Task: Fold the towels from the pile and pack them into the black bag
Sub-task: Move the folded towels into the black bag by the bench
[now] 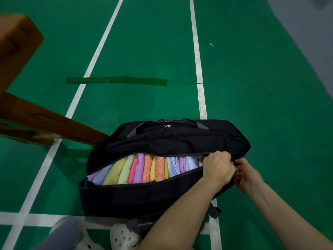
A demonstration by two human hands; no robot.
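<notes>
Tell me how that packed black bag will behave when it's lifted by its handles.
The black bag looks soft-sided, so it will probably sag. Folded towels fill it end to end, so likely bulky rather than heavy. Still mostly unzipped, it may gape.

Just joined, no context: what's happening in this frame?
A person crouches over a black bag on a green court floor. Folded towels in many colours stand packed on edge in a row inside. Both hands work at the right end of the opening: the left hand grips the bag's edge there, and the right hand pinches something at the zip's end, likely the pull. The zip is open along most of its length.
</notes>
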